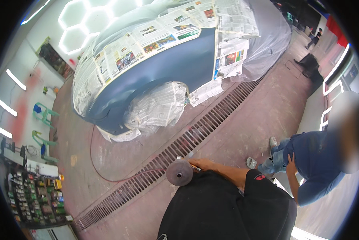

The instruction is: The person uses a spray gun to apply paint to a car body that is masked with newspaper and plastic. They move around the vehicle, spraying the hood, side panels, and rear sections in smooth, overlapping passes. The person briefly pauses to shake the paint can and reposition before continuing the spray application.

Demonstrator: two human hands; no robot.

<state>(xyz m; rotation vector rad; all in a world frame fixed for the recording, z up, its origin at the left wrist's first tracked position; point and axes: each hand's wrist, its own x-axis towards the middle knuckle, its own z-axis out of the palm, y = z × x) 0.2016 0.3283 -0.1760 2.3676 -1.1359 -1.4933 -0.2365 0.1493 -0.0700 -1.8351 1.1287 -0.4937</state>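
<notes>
My right hand (202,163) is closed around a spray gun, and most of its fingers are hidden behind the gun and my black shirt. On top of the gun sits a round grey paint cup (179,173) with a small knob in its lid. A thin red air hose (125,179) trails from it leftward over the floor grate. My left hand is out of sight. Ahead, apart from the gun, is a car's blue-grey body panel (155,66). Taped newspaper (147,38) borders it, and the wheel (157,108) is wrapped in paper and plastic film.
A long metal floor grate (167,156) runs diagonally between me and the car. Close on my right stands a person in a blue shirt (313,160). Green plastic stools (45,114) and a shelf of small containers (35,196) line the left side.
</notes>
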